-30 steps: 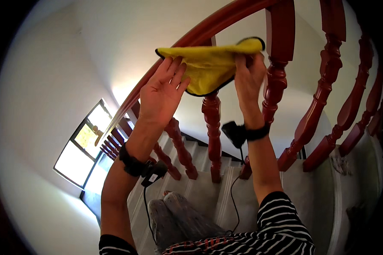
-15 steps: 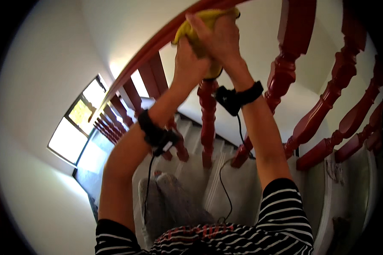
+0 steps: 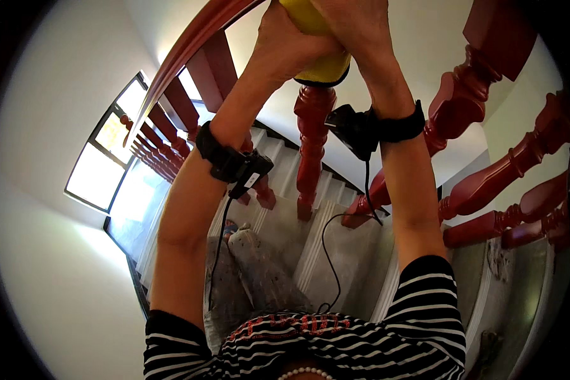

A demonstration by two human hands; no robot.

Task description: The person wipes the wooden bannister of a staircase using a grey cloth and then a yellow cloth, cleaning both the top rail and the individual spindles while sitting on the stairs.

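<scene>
The left hand curls around the yellow cloth, bunched about the upper part of a red baluster; the right hand lies against it, fingers cut off above, grip impossible to tell. Snug, even pressure should suit the baluster's turned rings, with the black cable kept clear beyond.

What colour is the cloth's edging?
The yellow cloth has black edging, best seen in the head view.
</scene>
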